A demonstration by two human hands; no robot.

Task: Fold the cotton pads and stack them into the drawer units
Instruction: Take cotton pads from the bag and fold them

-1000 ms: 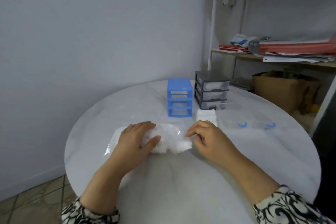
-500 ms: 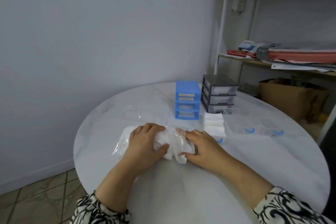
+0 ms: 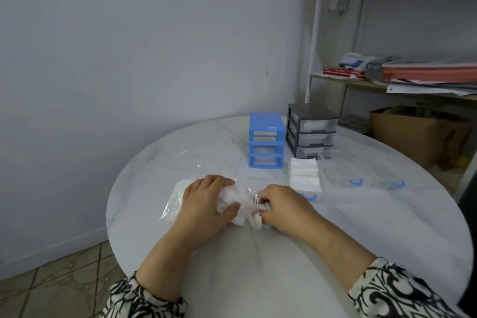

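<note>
- Near the counter's point(image 3: 361, 227) front edge, the left hand point(image 3: 204, 201) curls its grip round the clear bag of cotton pads point(image 3: 233, 197).
- Right hand point(image 3: 284, 205) pinches the bag's end, fingers curled.
- Blue drawer unit point(image 3: 267, 141) and grey drawer unit point(image 3: 311, 130) stand behind.

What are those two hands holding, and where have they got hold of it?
A clear plastic bag of cotton pads: the left hand grips its middle, the right hand pinches its open end.
</note>
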